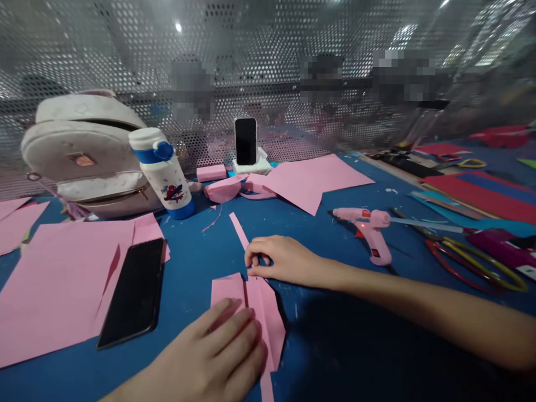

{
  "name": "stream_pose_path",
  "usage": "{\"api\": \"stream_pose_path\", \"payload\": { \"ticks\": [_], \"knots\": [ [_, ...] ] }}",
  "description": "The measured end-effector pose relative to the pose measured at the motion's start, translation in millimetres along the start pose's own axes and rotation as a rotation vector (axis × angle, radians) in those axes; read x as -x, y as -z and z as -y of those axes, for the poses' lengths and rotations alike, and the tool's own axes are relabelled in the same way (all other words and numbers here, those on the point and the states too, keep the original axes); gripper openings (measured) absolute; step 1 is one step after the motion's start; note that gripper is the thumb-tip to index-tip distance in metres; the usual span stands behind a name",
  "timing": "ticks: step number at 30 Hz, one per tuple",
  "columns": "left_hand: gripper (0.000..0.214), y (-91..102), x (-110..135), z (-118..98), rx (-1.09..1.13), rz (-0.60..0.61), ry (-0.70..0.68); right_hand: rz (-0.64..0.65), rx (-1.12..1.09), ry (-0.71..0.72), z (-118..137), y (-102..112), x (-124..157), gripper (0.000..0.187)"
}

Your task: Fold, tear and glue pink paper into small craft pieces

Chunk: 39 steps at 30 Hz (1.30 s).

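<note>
While my right hand (281,260) pinches the pink strip (239,230), my left hand (221,357), fingers loosely spread, rests on folded paper (272,326); likely light, easily creased; I'd grip edges.

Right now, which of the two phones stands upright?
The back phone, near the perforated panel; the other phone lies flat, nearer the left hand.

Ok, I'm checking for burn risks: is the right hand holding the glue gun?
No, the glue gun rests on the blue table while the right hand touches a pink strip.
</note>
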<state>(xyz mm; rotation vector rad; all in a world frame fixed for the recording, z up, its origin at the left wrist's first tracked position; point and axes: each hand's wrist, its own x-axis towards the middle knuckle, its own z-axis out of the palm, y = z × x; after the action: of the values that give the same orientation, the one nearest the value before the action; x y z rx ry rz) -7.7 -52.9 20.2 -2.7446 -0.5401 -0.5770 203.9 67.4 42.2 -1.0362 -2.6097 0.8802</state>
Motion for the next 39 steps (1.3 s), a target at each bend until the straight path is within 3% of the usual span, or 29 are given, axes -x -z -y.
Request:
{"api": "stream_pose_path", "payload": {
  "ticks": [6,13,29,39],
  "knots": [
    [0.035,2.1,-1,9,0.012,0.009,-0.017,0.013,-0.038,-0.011,-6,-3,-4,0.005],
    [0.032,2.6,6,10,0.02,0.07,-0.071,0.07,-0.041,-0.047,5,4,-8,0.008],
    [0.039,-9.4,18,4,0.037,0.102,-0.016,0.072,0.03,-0.052,7,3,-11,0.011],
    [0.035,-11.3,12,0,0.026,0.04,0.062,0.064,0.0,-0.048,7,1,-10,0.011]
  ]
}}
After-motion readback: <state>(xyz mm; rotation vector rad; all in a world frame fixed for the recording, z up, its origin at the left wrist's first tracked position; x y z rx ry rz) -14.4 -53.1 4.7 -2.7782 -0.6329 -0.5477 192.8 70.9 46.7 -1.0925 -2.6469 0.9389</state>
